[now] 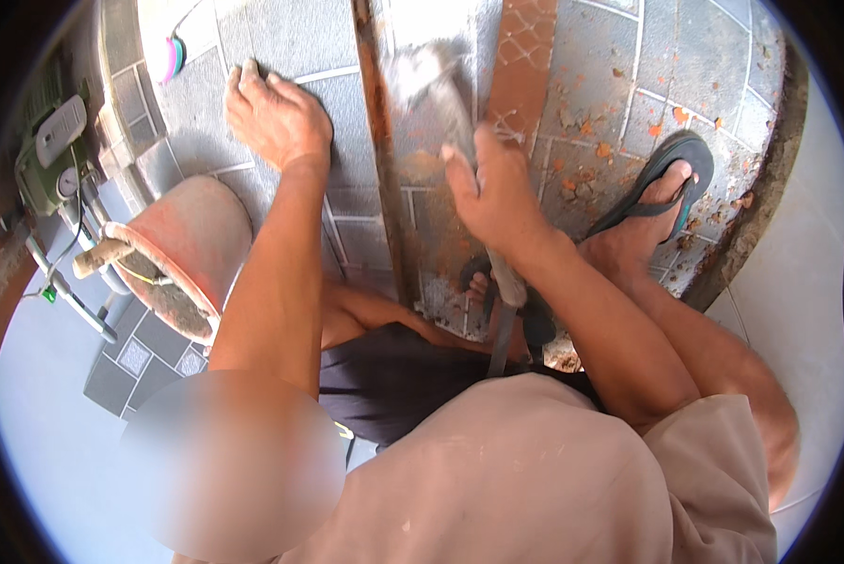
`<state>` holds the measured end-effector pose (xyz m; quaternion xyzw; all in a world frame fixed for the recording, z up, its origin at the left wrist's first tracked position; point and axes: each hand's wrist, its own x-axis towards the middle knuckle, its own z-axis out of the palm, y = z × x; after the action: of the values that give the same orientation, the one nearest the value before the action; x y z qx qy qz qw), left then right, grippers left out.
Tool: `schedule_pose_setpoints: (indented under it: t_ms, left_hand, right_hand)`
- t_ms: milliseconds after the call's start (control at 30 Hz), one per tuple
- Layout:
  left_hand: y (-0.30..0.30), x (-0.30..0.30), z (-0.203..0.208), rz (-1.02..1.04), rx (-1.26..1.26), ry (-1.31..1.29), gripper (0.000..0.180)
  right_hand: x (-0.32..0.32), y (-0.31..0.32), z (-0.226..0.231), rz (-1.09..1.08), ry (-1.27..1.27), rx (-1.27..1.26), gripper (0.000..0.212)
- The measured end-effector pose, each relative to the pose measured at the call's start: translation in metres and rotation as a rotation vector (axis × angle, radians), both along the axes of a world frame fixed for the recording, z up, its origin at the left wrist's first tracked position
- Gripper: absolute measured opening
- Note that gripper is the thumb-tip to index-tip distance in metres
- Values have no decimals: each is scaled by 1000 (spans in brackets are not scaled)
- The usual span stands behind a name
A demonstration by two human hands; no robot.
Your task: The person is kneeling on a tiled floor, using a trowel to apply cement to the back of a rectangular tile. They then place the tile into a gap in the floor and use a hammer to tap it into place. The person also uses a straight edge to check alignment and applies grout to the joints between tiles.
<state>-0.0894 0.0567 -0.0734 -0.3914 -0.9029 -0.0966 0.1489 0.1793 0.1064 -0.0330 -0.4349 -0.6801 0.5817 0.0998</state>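
Note:
My right hand (pixel 497 193) grips a hammer (pixel 453 113) by its pale wooden handle, whose lower end reaches down past my wrist. The hammer's head is whitish and smeared by motion, over a dusty strip of grey tile beside a long, narrow, rusty-brown bar (pixel 375 122). To the left of that bar, my left hand (pixel 281 117) rests on the grey tiles (pixel 295 42). Its fingers are slightly bent, with the tips on the surface, and nothing shows in it.
At left a dusty reddish bucket (pixel 196 221) lies tipped, a wooden handle (pixel 102 257) at its mouth. Beyond it stands a green machine with a gauge (pixel 55 155). A pink-and-teal round object (pixel 173 59) is at upper left. Orange fragments (pixel 586 127) lie near my sandalled foot (pixel 666 188).

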Motion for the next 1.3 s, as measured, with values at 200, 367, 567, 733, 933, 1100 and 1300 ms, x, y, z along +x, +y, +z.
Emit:
schedule_pose_setpoints:
  t_ms: [200,367,567,733,933,1100,1300]
  left_hand:
    - [-8,1,3,4,-5,1,40]
    - [-5,1,2,20,-4,11,40]
    - [-1,6,3,28,-4,-5,41]
    - [-7,7,6,24,-18,-1,41]
    - [-4,7,16,108,-79,-34,41]
    - [4,7,16,143,-133,-82,43]
    - [0,6,19,141,-121,-86,44]
  right_hand:
    - [21,-12,15,196,-132,-273,32]
    - [14,-18,15,144,-144,-495,33]
    - [25,-40,9,103,-156,-546,31]
    - [30,-10,28,93,-189,-217,42]
    - [14,127,22,-227,-560,377,57]
    - [63,223,-27,-240,-785,601,53]
    - [42,220,-38,-64,-688,1027,50]
